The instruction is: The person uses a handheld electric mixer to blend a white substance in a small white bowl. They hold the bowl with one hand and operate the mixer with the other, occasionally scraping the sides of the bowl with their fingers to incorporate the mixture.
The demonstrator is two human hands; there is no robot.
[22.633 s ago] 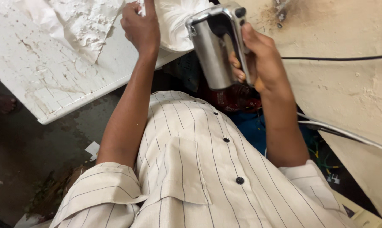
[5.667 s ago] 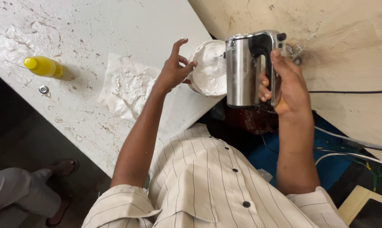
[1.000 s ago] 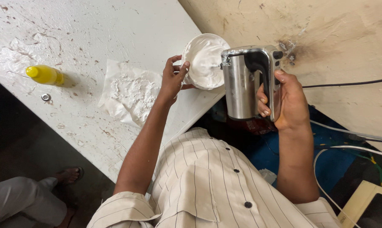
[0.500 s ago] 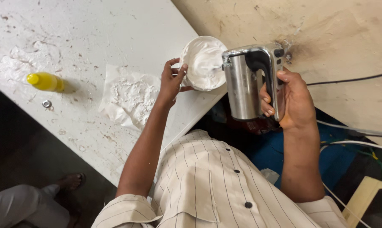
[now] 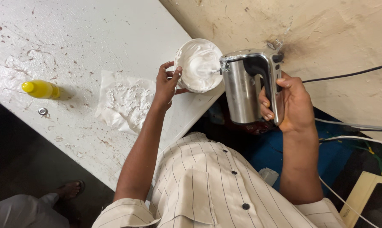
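A worn white-painted table (image 5: 93,38) with chipped spots fills the upper left of the frame, its edge running diagonally down toward the lower middle. Along the bottom centre is the person's cream shirt with thin dark stripes and dark buttons (image 5: 216,185). At right of centre, the right hand (image 5: 290,103) is closed around the black handle of a brushed-steel electric hand mixer (image 5: 246,86), held off the table's edge with its beaters pointing left into the bowl. A round white bowl filled with stiff white whipped cream (image 5: 198,65) sits at the table's near corner, upper centre; the left hand (image 5: 167,82) grips its left rim, fingers curled against the side. Just left of that hand lies a crumpled white paper sheet dusted with white powder (image 5: 125,101). Further left stands a small yellow plastic bottle lying on its side (image 5: 41,89), with a small metal ring (image 5: 42,111) just below it.
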